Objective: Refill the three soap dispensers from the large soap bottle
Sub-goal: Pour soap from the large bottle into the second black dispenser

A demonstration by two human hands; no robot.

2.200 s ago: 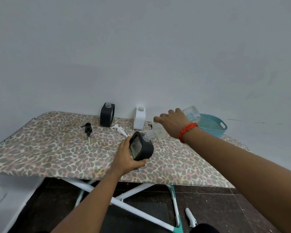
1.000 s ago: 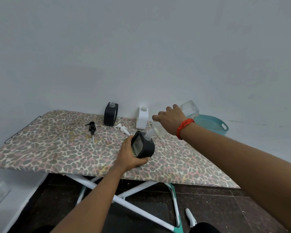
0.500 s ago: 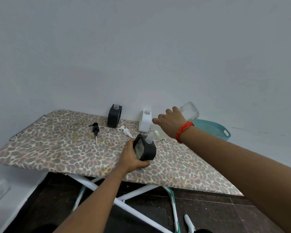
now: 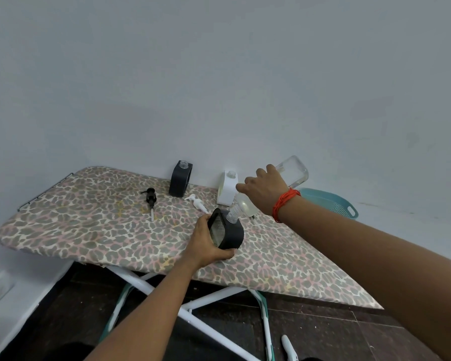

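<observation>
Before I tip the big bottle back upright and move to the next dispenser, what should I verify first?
1. The large soap bottle has its mouth at the neck of the held black dispenser: ok.
2. Left hand grips the held black dispenser, which is tilted: ok.
3. Right hand grips the bottle: ok.
4. Fill level in the held dispenser: cannot tell.
5. Rear black dispenser and white dispenser are upright with their pumps off: ok.
6. Black pump and white pump lie on the ironing board: ok.
</observation>
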